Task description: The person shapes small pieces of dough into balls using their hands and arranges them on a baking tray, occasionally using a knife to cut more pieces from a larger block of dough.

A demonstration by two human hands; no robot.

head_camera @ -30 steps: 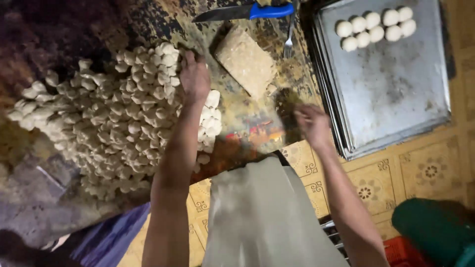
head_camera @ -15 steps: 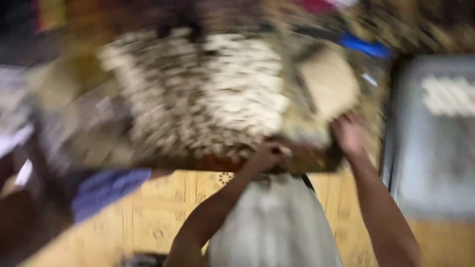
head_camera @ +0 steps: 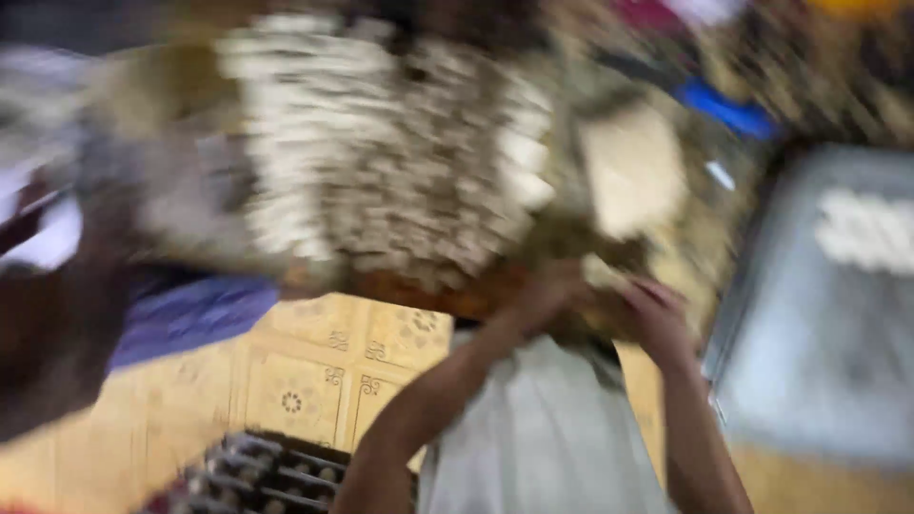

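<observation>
Meeting at the near edge of the patterned mat [head_camera: 447, 290], the left hand [head_camera: 547, 295] and the right hand [head_camera: 655, 319] sit close together, just apart, over a dark, brownish patch of it. Heavy blur hides the fingers, so I cannot tell whether either hand is spread, closed or pinching anything.

Just beyond the left hand, the heap of small pale dough pieces [head_camera: 381, 143] covers the middle of the mat and runs toward its far edge. To the right of the heap, beyond the right hand, lies a pale square slab [head_camera: 633, 171], and past it, at the mat's far right corner, a blue-handled tool [head_camera: 728, 109] shows as a smear.

A grey metal tray [head_camera: 809, 381] lies off the mat's right edge, with a cluster of white dough balls [head_camera: 871, 233] in its far part. Blue cloth [head_camera: 190, 319] pokes out below the mat's near left edge, on yellow patterned flooring [head_camera: 305, 390]. A dark wire rack [head_camera: 257, 476] sits nearest the person, left of the grey garment [head_camera: 543, 447].
</observation>
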